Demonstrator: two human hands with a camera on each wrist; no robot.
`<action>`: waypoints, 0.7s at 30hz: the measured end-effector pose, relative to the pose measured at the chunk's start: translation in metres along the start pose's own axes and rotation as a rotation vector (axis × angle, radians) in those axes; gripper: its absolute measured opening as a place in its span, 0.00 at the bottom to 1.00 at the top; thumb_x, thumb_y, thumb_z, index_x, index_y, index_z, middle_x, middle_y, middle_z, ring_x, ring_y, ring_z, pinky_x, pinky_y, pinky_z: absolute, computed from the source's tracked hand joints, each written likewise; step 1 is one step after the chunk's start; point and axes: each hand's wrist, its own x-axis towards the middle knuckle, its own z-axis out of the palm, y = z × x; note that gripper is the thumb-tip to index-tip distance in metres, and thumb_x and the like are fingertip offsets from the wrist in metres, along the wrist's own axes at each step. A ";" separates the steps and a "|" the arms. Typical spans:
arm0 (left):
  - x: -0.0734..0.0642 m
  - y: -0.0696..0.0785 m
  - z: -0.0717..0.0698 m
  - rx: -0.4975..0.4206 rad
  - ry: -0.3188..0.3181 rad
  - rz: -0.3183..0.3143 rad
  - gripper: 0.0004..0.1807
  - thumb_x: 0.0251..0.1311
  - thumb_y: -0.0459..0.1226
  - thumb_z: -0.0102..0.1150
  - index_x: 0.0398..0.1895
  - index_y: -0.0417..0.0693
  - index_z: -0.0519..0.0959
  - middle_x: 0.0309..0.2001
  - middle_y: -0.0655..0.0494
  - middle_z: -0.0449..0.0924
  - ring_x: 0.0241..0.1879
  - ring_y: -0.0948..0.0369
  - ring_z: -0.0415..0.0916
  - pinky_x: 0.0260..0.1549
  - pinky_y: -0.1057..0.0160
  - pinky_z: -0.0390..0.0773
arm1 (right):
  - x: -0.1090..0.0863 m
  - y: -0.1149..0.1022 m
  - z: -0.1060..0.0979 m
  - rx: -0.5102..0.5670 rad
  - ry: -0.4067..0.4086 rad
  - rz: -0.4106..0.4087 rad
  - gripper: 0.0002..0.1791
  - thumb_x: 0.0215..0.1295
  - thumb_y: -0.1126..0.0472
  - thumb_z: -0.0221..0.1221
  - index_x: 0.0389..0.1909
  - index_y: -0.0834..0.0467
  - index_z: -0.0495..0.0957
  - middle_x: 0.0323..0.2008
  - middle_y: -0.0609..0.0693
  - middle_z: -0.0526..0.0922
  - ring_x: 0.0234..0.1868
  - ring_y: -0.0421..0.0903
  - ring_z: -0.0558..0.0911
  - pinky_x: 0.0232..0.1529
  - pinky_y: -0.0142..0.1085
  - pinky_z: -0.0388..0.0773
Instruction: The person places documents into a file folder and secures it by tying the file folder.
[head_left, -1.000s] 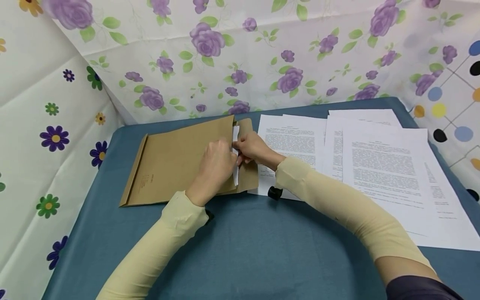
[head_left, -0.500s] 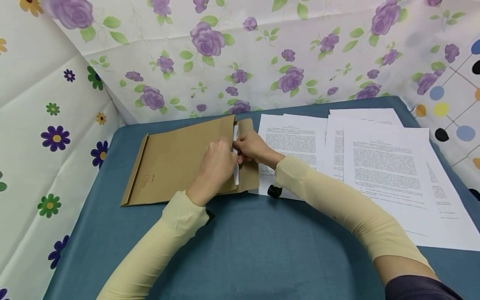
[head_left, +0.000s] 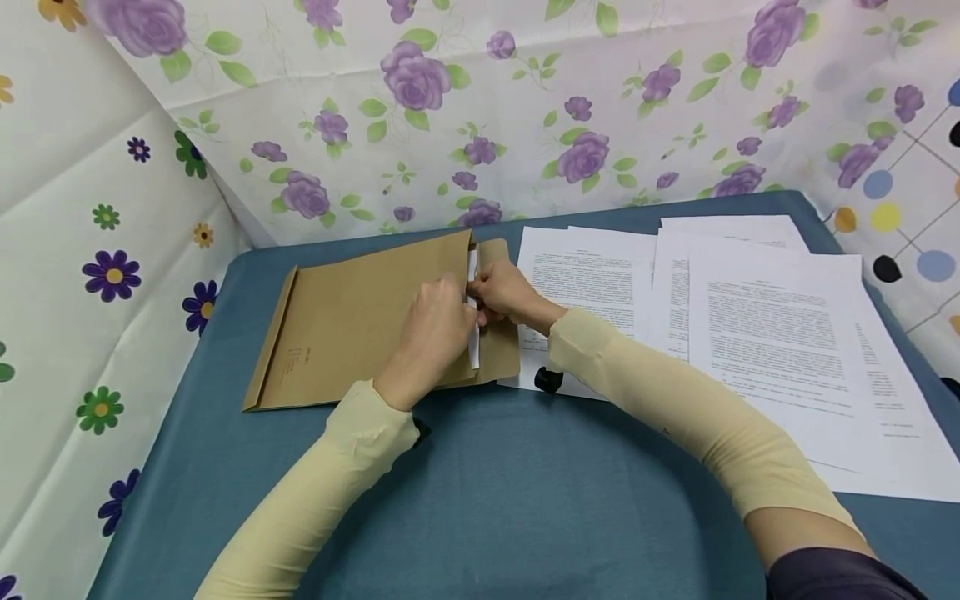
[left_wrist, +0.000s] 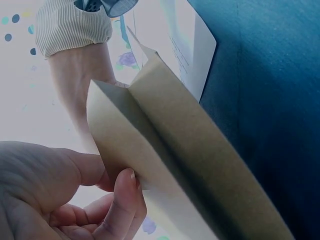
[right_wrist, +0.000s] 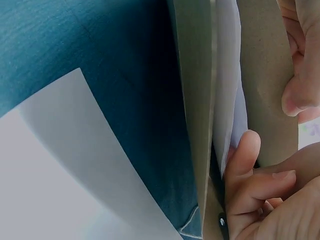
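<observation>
A brown paper envelope (head_left: 375, 325) lies on the table at left centre, its open end to the right with the flap (head_left: 498, 358) folded out. White paper sheets (right_wrist: 227, 85) show inside the opening. My left hand (head_left: 433, 327) pinches the edge of the envelope's upper panel between thumb and fingers, holding the mouth apart, as the left wrist view shows. My right hand (head_left: 506, 293) is at the opening, its curled fingers pinching the edge of the sheets. In the right wrist view, a fingertip (right_wrist: 247, 145) lies against the paper. Deeper parts of the sheets are hidden in the envelope.
Several printed pages (head_left: 772, 350) overlap on the right side of the blue-covered table (head_left: 585, 492). One printed page (head_left: 585, 267) reaches close to the envelope flap. A thin string (right_wrist: 190, 222) hangs by the envelope edge. Floral cloth (head_left: 420, 150) stands behind the table.
Both hands keep their places at the envelope opening, with almost no visible movement. The whole view shifts very slightly.
</observation>
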 end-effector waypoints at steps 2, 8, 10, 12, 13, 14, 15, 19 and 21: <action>0.000 0.000 0.000 -0.002 -0.001 -0.001 0.08 0.60 0.23 0.52 0.25 0.40 0.73 0.24 0.44 0.74 0.21 0.55 0.72 0.18 0.62 0.66 | 0.000 0.000 0.000 -0.001 0.002 -0.002 0.25 0.79 0.65 0.51 0.16 0.63 0.75 0.09 0.51 0.74 0.09 0.40 0.70 0.13 0.29 0.61; 0.000 -0.001 0.001 0.002 0.006 0.012 0.09 0.57 0.23 0.53 0.23 0.41 0.71 0.23 0.45 0.73 0.21 0.55 0.69 0.18 0.62 0.64 | -0.001 0.002 0.000 -0.025 0.001 -0.009 0.25 0.78 0.64 0.53 0.16 0.65 0.74 0.10 0.52 0.76 0.09 0.40 0.72 0.13 0.29 0.62; 0.001 -0.001 0.002 0.004 0.005 0.019 0.10 0.56 0.23 0.54 0.21 0.42 0.70 0.22 0.46 0.71 0.20 0.56 0.68 0.17 0.62 0.63 | -0.003 0.002 -0.002 -0.046 0.005 -0.011 0.25 0.78 0.62 0.53 0.16 0.65 0.75 0.11 0.53 0.77 0.09 0.41 0.73 0.13 0.29 0.63; 0.002 -0.002 0.003 0.011 0.006 0.023 0.12 0.56 0.23 0.55 0.20 0.43 0.69 0.21 0.47 0.70 0.20 0.57 0.67 0.18 0.62 0.63 | -0.006 0.001 -0.004 -0.072 0.016 -0.018 0.26 0.78 0.60 0.53 0.17 0.65 0.77 0.13 0.54 0.78 0.10 0.41 0.74 0.13 0.29 0.65; 0.002 -0.002 0.003 0.012 0.005 0.023 0.12 0.56 0.23 0.56 0.19 0.43 0.69 0.21 0.47 0.70 0.20 0.57 0.66 0.18 0.62 0.62 | -0.008 0.001 -0.006 -0.077 0.025 -0.020 0.25 0.79 0.59 0.53 0.18 0.65 0.79 0.13 0.54 0.79 0.10 0.41 0.74 0.13 0.29 0.65; 0.002 -0.002 0.003 0.010 0.002 0.019 0.13 0.56 0.23 0.56 0.19 0.43 0.68 0.21 0.47 0.70 0.21 0.57 0.65 0.18 0.62 0.62 | -0.010 0.000 -0.007 -0.075 0.036 -0.022 0.25 0.78 0.58 0.54 0.19 0.65 0.80 0.15 0.54 0.80 0.11 0.41 0.74 0.13 0.30 0.66; 0.003 -0.002 0.003 0.008 -0.002 0.015 0.13 0.57 0.23 0.56 0.19 0.42 0.68 0.21 0.47 0.70 0.21 0.57 0.66 0.18 0.61 0.62 | -0.012 0.000 -0.009 -0.069 0.050 -0.025 0.24 0.78 0.58 0.55 0.21 0.65 0.81 0.16 0.54 0.80 0.11 0.41 0.74 0.13 0.30 0.66; 0.005 -0.003 0.002 0.002 -0.005 -0.004 0.11 0.58 0.23 0.57 0.21 0.41 0.70 0.22 0.45 0.73 0.21 0.55 0.72 0.18 0.61 0.66 | -0.020 -0.002 -0.019 -0.035 0.109 -0.082 0.18 0.77 0.58 0.57 0.31 0.67 0.83 0.20 0.55 0.80 0.14 0.43 0.74 0.16 0.30 0.67; 0.006 -0.003 0.002 0.007 -0.001 -0.010 0.10 0.58 0.24 0.57 0.22 0.41 0.71 0.22 0.44 0.74 0.22 0.53 0.75 0.18 0.61 0.68 | -0.025 -0.001 -0.025 -0.026 0.134 -0.133 0.14 0.77 0.60 0.57 0.36 0.67 0.83 0.21 0.57 0.80 0.17 0.48 0.74 0.18 0.32 0.66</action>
